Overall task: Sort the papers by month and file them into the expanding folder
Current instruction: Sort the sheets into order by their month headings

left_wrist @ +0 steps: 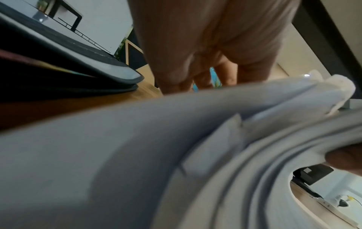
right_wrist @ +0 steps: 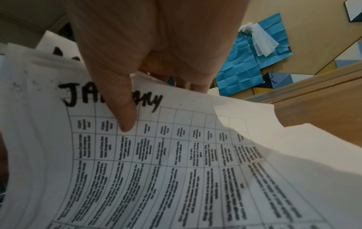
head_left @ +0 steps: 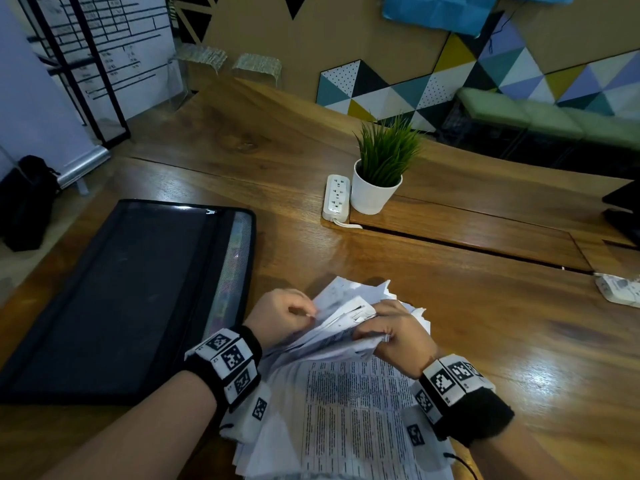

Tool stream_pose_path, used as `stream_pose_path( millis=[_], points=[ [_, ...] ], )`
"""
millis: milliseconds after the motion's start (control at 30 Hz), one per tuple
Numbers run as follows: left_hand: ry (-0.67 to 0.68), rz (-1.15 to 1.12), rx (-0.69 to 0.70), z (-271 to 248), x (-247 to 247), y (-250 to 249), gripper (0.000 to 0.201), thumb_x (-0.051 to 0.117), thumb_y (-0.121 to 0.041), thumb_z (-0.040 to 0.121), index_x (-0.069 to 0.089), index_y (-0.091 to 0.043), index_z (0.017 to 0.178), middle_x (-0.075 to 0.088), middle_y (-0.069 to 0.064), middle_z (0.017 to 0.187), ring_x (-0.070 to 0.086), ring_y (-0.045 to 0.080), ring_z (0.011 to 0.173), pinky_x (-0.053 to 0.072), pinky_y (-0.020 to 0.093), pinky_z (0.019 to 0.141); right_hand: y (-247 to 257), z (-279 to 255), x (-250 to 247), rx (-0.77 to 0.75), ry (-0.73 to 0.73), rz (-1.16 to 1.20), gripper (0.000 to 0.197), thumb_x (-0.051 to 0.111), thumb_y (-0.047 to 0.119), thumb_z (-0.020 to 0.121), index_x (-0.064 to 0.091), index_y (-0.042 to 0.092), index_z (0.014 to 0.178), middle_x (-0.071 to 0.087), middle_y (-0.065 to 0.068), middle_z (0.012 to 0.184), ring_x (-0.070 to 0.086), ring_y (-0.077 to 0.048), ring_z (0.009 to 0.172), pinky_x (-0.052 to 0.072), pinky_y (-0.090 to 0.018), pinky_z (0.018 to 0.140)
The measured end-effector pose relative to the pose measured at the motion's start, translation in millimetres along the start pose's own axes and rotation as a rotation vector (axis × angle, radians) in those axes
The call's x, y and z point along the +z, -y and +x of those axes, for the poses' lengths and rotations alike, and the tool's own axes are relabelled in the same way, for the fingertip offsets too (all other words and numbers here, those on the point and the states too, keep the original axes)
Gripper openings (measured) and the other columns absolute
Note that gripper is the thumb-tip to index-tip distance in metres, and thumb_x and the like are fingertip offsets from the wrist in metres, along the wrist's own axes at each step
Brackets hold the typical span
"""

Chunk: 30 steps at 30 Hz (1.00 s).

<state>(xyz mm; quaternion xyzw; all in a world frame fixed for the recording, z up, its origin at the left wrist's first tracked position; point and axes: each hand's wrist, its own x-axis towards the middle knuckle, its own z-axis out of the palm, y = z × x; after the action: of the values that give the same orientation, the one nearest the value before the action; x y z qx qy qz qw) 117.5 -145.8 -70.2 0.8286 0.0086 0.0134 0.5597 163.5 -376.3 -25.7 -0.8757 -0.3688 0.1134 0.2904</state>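
Near my chest, both hands pinch the white printed paper stack (head_left: 346, 393); black zippered expanding folder (head_left: 121, 299) lies left, nearer my left hand (head_left: 280, 315) than my right hand (head_left: 398, 336).

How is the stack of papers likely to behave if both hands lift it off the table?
The stack of papers is probably floppy: sheets already curve and fan between the left hand and right hand. It likely splays or sheds loose sheets, since the edges look uneven. The January sheet bends under the thumb, so it probably creases easily.

head overhead, wrists close, sharing papers (head_left: 346, 393)
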Motion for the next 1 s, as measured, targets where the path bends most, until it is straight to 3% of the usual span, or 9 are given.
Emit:
stream_pose_path(
  millis=[100,200,300,433,533,633,767,900,1000],
  points=[
    [0.05,-0.059,0.002,1.7,5.1,6.3,0.028,0.073,-0.022,0.062,0.071,-0.05,0.063,0.059,-0.003,0.112,0.058,-0.001,0.105,0.043,0.018,0.097,-3.7,0.5,0.0,0.012,0.007,-0.021,0.024,0.074,0.009,0.067,0.072,0.031,0.08,0.065,0.006,0.083,0.05,-0.016,0.089,0.03,-0.012,0.082],
    [0.092,-0.108,-0.032,1.9,4.9,6.8,0.017,0.072,-0.036,0.058,0.071,-0.052,0.063,0.056,0.005,0.119,0.057,0.011,0.112,0.042,0.02,0.1,-6.7,0.7,2.9,0.017,0.006,-0.017,0.026,0.074,0.009,0.066,0.072,0.03,0.081,0.064,0.008,0.084,0.05,-0.018,0.092,0.033,-0.016,0.081],
    [0.117,-0.139,-0.071,4.5,2.1,6.8,0.028,0.08,-0.019,0.066,0.073,-0.047,0.065,0.065,-0.001,0.105,0.063,0.005,0.099,0.045,0.022,0.093,-6.0,-0.4,2.3,0.008,-0.011,-0.02,0.029,0.073,0.007,0.066,0.073,0.029,0.083,0.063,0.013,0.085,0.05,-0.017,0.093,0.032,-0.014,0.079],
    [0.008,-0.432,-0.167,5.9,-0.7,0.7,0.026,0.059,-0.027,0.091,0.066,-0.019,0.114,0.071,-0.005,0.108,0.063,0.006,0.105,0.045,0.028,0.098,0.5,-2.3,-1.7,-0.004,-0.033,0.012,0.036,0.072,0.004,0.067,0.071,0.034,0.086,0.054,0.029,0.081,0.047,-0.014,0.091,0.031,-0.011,0.077],
    [-0.122,-0.433,-0.127,8.0,-1.8,-1.9,0.019,0.051,-0.015,0.093,0.061,-0.025,0.105,0.073,-0.012,0.096,0.065,0.008,0.093,0.048,0.031,0.089,2.4,-4.0,-2.7,-0.017,-0.046,0.022,0.045,0.071,0.003,0.067,0.065,0.039,0.095,0.052,0.031,0.081,0.046,-0.014,0.091,0.031,-0.012,0.076],
    [-0.065,-0.378,-0.13,9.0,-0.3,-4.1,0.023,0.059,-0.012,0.088,0.065,-0.03,0.1,0.072,-0.003,0.099,0.065,0.016,0.095,0.05,0.037,0.088,2.5,-5.8,-3.1,-0.03,-0.052,0.031,0.039,0.066,0.008,0.066,0.066,0.036,0.093,0.052,0.032,0.081,0.047,-0.014,0.089,0.033,-0.016,0.076],
    [0.059,-0.101,-0.128,10.9,3.2,2.1,0.015,0.069,-0.04,0.067,0.071,-0.054,0.073,0.065,0.01,0.118,0.056,0.024,0.114,0.039,0.044,0.105,2.3,-7.4,-3.3,-0.055,-0.042,0.025,0.045,0.065,0.006,0.064,0.064,0.037,0.096,0.053,0.031,0.081,0.049,-0.016,0.086,0.034,-0.019,0.078],
    [0.103,-0.048,-0.127,9.1,4.0,-2.5,0.028,0.068,-0.03,0.066,0.068,-0.058,0.065,0.057,0.005,0.111,0.057,0.016,0.104,0.041,0.027,0.1,7.2,-8.1,-5.8,-0.043,-0.044,0.032,0.042,0.063,0.012,0.066,0.062,0.039,0.098,0.055,0.029,0.081,0.05,-0.017,0.088,0.035,-0.016,0.079],
    [-0.002,-0.047,-0.099,6.9,-0.8,-3.2,0.034,0.067,-0.019,0.079,0.065,-0.04,0.052,0.059,0.006,0.076,0.054,-0.001,0.066,0.041,0.016,0.078,9.0,-7.6,-6.4,-0.022,-0.028,0.05,0.044,0.063,0.008,0.065,0.064,0.038,0.097,0.055,0.035,0.08,0.047,-0.013,0.092,0.033,-0.016,0.084]
  ],
)
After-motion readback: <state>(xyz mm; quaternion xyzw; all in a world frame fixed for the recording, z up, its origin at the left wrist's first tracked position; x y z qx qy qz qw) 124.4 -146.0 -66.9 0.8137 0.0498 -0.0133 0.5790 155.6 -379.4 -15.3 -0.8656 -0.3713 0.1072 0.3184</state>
